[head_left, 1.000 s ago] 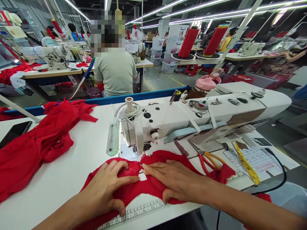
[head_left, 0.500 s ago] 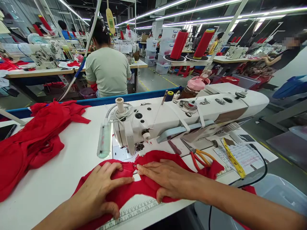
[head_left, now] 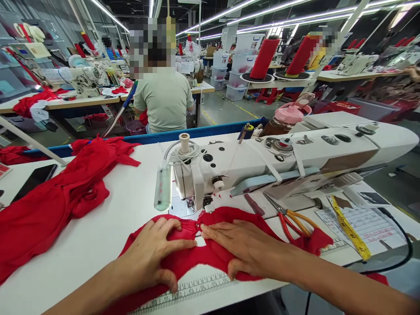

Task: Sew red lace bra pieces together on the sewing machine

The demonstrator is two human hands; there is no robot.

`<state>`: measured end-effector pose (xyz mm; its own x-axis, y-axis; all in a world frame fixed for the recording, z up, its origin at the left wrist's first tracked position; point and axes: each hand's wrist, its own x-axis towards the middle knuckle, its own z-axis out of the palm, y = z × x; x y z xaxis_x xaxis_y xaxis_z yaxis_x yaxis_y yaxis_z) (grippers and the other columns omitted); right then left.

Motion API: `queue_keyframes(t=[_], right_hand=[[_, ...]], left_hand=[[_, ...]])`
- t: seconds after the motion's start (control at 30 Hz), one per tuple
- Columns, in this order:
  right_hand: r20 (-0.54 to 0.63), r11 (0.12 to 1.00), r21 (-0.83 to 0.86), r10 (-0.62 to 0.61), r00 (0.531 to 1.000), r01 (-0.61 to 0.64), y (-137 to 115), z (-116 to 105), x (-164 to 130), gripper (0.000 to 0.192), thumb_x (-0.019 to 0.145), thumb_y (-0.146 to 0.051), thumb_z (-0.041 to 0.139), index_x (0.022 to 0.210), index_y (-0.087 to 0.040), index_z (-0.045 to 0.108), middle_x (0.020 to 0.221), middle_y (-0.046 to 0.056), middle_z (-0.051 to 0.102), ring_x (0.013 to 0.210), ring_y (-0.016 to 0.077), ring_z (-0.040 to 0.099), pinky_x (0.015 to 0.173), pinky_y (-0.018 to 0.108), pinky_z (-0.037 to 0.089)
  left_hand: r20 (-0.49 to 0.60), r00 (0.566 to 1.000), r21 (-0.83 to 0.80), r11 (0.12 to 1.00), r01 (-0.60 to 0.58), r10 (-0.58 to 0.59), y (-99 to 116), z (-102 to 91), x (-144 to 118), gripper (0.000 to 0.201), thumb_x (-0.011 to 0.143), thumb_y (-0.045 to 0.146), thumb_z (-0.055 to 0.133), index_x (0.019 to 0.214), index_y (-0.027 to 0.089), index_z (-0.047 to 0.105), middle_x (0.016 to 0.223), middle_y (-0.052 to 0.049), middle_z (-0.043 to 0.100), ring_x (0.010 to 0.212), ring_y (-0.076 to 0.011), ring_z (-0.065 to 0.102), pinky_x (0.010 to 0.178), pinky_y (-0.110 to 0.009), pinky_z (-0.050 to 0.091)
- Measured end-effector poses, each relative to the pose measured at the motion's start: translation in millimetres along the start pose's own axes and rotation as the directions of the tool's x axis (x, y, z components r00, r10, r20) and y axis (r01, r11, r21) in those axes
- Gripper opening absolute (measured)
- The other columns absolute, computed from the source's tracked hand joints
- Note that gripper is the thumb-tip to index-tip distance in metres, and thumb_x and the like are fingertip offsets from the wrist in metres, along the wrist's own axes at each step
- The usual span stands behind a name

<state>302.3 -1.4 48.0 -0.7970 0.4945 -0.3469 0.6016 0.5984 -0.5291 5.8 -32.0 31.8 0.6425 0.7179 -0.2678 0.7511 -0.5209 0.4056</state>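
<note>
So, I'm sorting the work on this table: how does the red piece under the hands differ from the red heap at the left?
The red piece lies spread flat by the needle, pressed by the left hand and right hand. The red heap is bunched, bigger and untouched. Both are the same red fabric.

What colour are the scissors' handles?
Red and orange, on the scissors right of both hands; head view.

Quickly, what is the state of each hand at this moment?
Left hand: open, pressed flat on the red fabric, gripping nothing.
Right hand: open, flat on the same fabric, fingers toward the sewing machine.
</note>
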Motion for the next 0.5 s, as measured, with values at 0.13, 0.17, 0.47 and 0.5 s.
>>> queue_keyframes(t=[0.13,0.17,0.47,0.5], right_hand=[[0.015,1.0,0.017,0.014,1.0,-0.015,-3.9,-2.8,-1.1,0.092,0.089,-0.045,0.075,0.162,-0.023,0.024,0.161,0.016,0.038,0.148,0.0359,0.035,0.117,0.056,0.031],[0.018,1.0,0.014,0.017,1.0,-0.017,-4.8,-3.5,-1.5,0.091,0.09,-0.045,0.074,0.162,-0.023,0.023,0.161,0.016,0.037,0.148,0.0357,0.035,0.118,0.056,0.031],[0.024,0.999,-0.039,0.014,1.0,-0.014,-2.6,-2.6,-0.8,0.09,0.091,-0.05,0.07,0.162,-0.025,0.022,0.161,0.015,0.037,0.148,0.0337,0.035,0.118,0.053,0.03],[0.02,0.999,-0.041,0.01,1.0,-0.009,-1.7,-1.8,-0.8,0.089,0.092,-0.051,0.07,0.162,-0.025,0.022,0.162,0.014,0.037,0.148,0.0339,0.036,0.118,0.053,0.03]], left_hand=[[-0.011,1.0,-0.01,1.0,-0.002,0.002,-0.7,1.0,-0.1,0.08,0.069,0.086,0.062,0.142,0.058,0.046,0.141,-0.007,0.042,0.12,-0.0395,0.047,0.097,-0.057,0.041],[-0.011,1.0,-0.012,1.0,-0.005,0.004,-0.8,1.1,-0.2,0.08,0.069,0.086,0.062,0.142,0.059,0.046,0.141,-0.007,0.042,0.12,-0.0394,0.047,0.097,-0.057,0.041],[-0.001,1.0,-0.018,1.0,-0.014,0.014,0.1,-1.2,-1.2,0.08,0.068,0.082,0.068,0.141,0.058,0.047,0.138,-0.007,0.044,0.119,-0.0386,0.047,0.097,-0.056,0.041],[0.001,1.0,-0.018,1.0,-0.012,0.012,0.2,-1.4,-1.3,0.08,0.068,0.082,0.068,0.142,0.057,0.047,0.138,-0.007,0.044,0.119,-0.0387,0.047,0.097,-0.056,0.041]])
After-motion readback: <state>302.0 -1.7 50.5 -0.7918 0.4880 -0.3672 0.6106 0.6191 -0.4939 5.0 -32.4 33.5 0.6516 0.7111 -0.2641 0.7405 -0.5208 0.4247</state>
